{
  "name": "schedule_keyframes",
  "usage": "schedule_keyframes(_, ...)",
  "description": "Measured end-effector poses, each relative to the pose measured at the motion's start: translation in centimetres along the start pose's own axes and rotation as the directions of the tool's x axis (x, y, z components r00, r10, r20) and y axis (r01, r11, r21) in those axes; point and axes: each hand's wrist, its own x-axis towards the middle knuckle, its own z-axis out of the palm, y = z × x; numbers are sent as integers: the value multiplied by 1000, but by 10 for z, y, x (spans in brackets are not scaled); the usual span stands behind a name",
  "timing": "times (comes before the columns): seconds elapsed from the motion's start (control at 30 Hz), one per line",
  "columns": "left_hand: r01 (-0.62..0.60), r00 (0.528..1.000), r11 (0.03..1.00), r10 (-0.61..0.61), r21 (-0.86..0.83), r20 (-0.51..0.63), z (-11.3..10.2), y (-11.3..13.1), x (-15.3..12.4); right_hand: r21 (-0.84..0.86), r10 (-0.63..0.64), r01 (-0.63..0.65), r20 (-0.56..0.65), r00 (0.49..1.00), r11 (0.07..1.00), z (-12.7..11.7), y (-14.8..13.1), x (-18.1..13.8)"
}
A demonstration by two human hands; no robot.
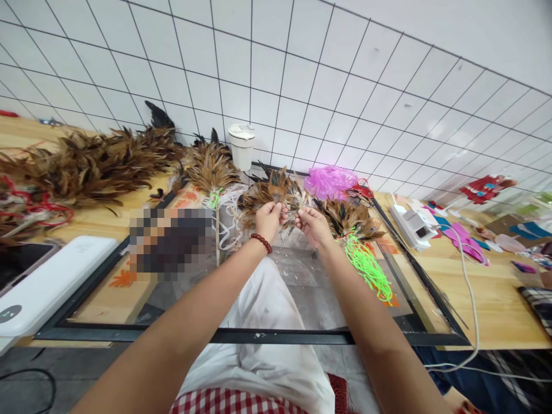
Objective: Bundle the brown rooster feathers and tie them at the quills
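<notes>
My left hand (269, 221), with a dark red bead bracelet (261, 242) at the wrist, pinches a brown feather (278, 187) that points upward. Just to its right, my right hand (314, 226) is closed in a pinch near pale, fluffy feather ends; what lies between its fingertips is too small to name. Both hands are over the glass tabletop in front of a loose pile of brown feathers (252, 198). Right of my right hand is a feather bunch (349, 217), with bright green cord (368, 267) below it.
Left stands a feather duster (211, 164) tied with green cord, beside white cord (226, 221) and a lidded white cup (242, 146). A large feather heap (107, 164) and a white power bank (56, 287) lie farther left. Pink plastic (330, 181) and a power strip (411, 227) are right.
</notes>
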Motion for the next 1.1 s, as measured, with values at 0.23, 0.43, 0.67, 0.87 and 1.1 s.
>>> schedule_keyframes(0.23, 113, 990, 990, -119, 86, 69, 3, -1, -5, -53, -96, 96, 7, 995, 994, 5, 6, -1)
schedule_keyframes(0.43, 141, 973, 976, -168, 169, 159, 4, 3, -10, -151, -204, 195, -42, 978, 969, 2, 10, 3)
schedule_keyframes(0.67, 213, 939, 960, -252, 180, 235, 3, 4, -12, -138, -228, 217, -68, 971, 966, 2, 10, 4)
schedule_keyframes(0.87, 310, 924, 948, -318, 71, 215, 1, 6, -12, -126, -210, 198, -86, 974, 972, 3, 9, 4)
schedule_keyframes(1.1, 326, 923, 944, -331, 61, 194, 1, 10, -13, -232, -128, 123, -5, 992, 965, 1, 7, 1)
